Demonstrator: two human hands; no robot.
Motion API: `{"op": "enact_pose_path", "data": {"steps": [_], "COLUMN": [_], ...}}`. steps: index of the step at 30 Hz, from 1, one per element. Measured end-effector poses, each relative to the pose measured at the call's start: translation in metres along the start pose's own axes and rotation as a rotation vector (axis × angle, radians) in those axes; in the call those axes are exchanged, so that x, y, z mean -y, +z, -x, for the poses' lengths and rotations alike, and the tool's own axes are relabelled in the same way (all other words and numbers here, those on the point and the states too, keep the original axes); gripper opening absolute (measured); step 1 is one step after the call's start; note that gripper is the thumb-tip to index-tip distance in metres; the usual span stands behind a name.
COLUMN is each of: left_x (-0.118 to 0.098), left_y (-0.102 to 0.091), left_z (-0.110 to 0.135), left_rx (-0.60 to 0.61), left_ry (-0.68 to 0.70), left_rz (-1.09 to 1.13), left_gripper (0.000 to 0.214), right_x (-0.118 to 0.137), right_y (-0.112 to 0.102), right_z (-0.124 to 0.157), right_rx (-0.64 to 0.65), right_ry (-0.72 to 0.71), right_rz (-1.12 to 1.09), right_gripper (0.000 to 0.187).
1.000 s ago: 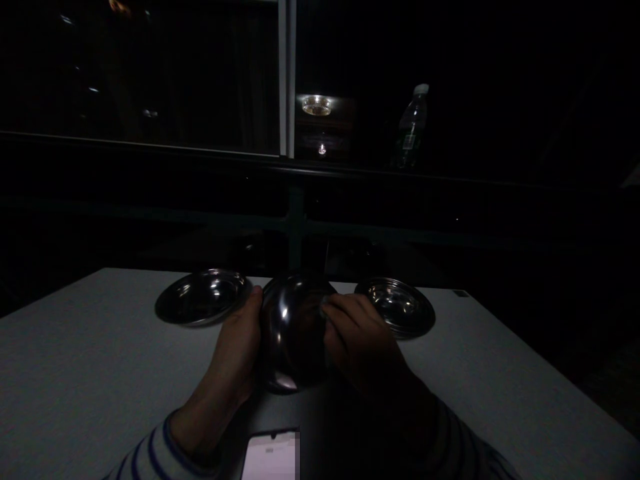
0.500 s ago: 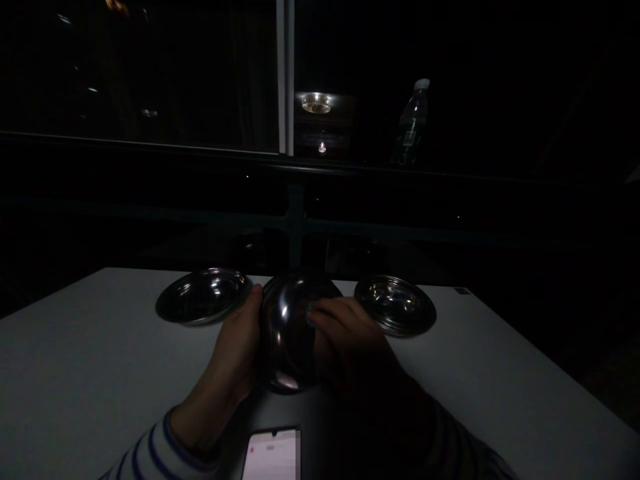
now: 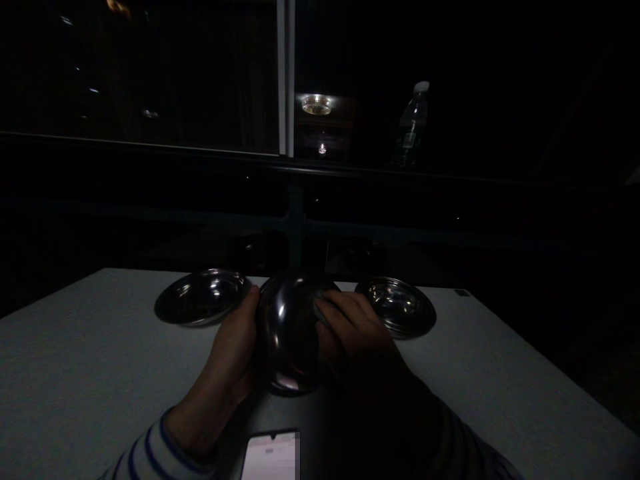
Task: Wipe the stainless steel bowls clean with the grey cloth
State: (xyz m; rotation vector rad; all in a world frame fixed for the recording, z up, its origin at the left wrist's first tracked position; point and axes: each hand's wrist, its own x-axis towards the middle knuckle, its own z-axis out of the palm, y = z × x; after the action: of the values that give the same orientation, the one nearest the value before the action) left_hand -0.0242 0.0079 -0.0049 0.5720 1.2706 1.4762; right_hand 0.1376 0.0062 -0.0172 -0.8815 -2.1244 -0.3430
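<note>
The scene is very dark. A shiny steel bowl stands tilted on its edge on the pale table, its rounded outside facing me. My left hand grips its left rim, thumb up along the edge. My right hand lies on the bowl's right side with curled fingers pressed against the metal; something small and pale shows at the fingertips, too dim to name.
Two more steel dishes lie flat behind, one to the left and one to the right. A lit phone lies at the near edge. A plastic water bottle stands on a dark ledge beyond.
My right hand has been sliding back and forth across the bowl's surface, left and then slightly back up and right. The left hand and the bowl have barely moved.
</note>
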Motion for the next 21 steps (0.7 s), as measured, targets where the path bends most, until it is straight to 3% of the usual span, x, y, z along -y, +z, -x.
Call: {"op": "enact_pose_path", "data": {"steps": [4, 9, 15, 21], "left_x": [0.000, -0.001, 0.004, 0.003], "left_y": [0.001, 0.001, 0.000, -0.001], "left_z": [0.000, -0.001, -0.002, -0.003], "left_rx": [-0.004, -0.033, 0.027, 0.006], "left_ry": [-0.014, -0.033, -0.048, -0.008], "left_rz": [0.034, 0.030, -0.001, 0.019], "left_gripper": [0.024, 0.020, 0.025, 0.024], "right_x": [0.006, 0.015, 0.012, 0.015], "right_y": [0.004, 0.009, 0.007, 0.008], "right_z": [0.000, 0.002, 0.000, 0.001], "right_rx": [0.009, 0.022, -0.001, 0.013], "right_ry": [-0.031, -0.188, -0.102, -0.142], "right_rz": [0.037, 0.034, 0.080, 0.051], "right_gripper": [0.030, 0.025, 0.024, 0.022]}}
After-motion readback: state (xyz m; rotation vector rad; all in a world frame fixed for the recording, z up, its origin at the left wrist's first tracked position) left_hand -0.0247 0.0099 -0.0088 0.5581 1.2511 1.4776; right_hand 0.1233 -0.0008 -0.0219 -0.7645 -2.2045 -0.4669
